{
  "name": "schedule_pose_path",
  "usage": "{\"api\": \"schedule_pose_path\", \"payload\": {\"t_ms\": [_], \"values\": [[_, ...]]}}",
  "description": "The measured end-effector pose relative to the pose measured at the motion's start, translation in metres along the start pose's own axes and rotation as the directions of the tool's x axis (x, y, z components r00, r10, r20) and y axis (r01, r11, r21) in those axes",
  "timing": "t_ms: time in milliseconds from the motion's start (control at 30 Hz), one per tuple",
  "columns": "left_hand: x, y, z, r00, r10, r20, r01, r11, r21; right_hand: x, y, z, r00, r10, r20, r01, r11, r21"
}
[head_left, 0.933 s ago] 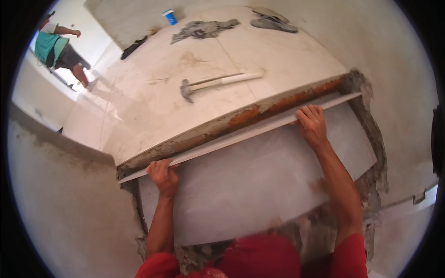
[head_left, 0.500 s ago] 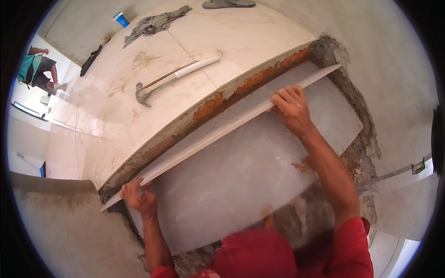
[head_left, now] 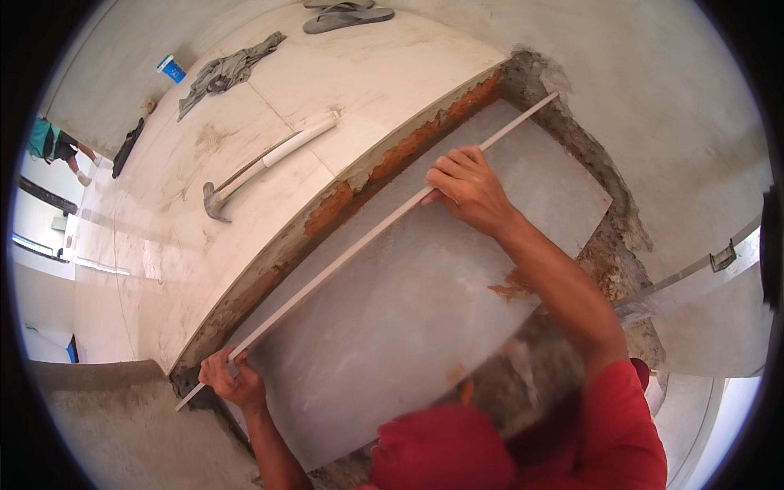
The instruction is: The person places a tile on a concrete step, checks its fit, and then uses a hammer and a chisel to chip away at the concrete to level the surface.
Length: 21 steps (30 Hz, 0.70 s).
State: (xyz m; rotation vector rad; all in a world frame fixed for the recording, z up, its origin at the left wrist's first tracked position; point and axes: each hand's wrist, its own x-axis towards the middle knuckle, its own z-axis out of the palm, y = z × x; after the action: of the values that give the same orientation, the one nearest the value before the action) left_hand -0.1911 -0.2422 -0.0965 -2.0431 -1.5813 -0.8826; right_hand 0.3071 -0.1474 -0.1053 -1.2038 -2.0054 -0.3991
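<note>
I hold a long, thin pale tile strip (head_left: 339, 263), seen nearly edge-on, slanting from lower left to upper right. My left hand (head_left: 237, 380) is closed round it near its lower left end. Farther up, my right hand (head_left: 471, 188) grips it with the fingers over the top. Beneath lies a large grey slab (head_left: 367, 343) with a smooth, smeared face, set in a recess. The strip runs roughly along the recess's far side, apart from the rough cement and orange brick edge (head_left: 328, 208) of the raised step.
On the pale tiled step (head_left: 245, 220) beyond lie a claw hammer (head_left: 265, 166), a grey cloth (head_left: 229, 75), a blue-and-white cup (head_left: 171, 69) and dark flip-flops (head_left: 349, 18). Chipped plaster (head_left: 584, 143) borders the right wall. Another person (head_left: 61, 147) is at the far left.
The strip has tilted so that its broad face no longer shows, only its narrow edge. Both hands keep their grip. The whole view has shifted a little.
</note>
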Motion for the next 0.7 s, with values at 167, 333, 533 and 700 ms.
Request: {"api": "schedule_pose_path", "payload": {"t_ms": [167, 333, 533, 700], "values": [[0.001, -0.004, 0.002, 1.0, -0.007, -0.013, 0.007, 1.0, 0.0, 0.008, 0.004, 0.002, 1.0, -0.003, 0.031, 0.002, 0.999, 0.039], [0.008, -0.009, 0.015, 0.999, -0.028, -0.026, 0.028, 1.0, 0.003, 0.027, 0.015, 0.021, 0.998, -0.026, 0.056, 0.023, 0.998, 0.052], [0.017, -0.02, 0.033, 0.998, -0.031, -0.05, 0.032, 0.999, 0.019, 0.044, 0.021, 0.041, 0.996, -0.036, 0.076, 0.033, 0.999, 0.039], [0.018, -0.025, 0.049, 0.998, -0.056, -0.042, 0.057, 0.998, 0.007, 0.047, 0.024, 0.045, 0.994, -0.023, 0.106, 0.022, 1.0, 0.008]]}}
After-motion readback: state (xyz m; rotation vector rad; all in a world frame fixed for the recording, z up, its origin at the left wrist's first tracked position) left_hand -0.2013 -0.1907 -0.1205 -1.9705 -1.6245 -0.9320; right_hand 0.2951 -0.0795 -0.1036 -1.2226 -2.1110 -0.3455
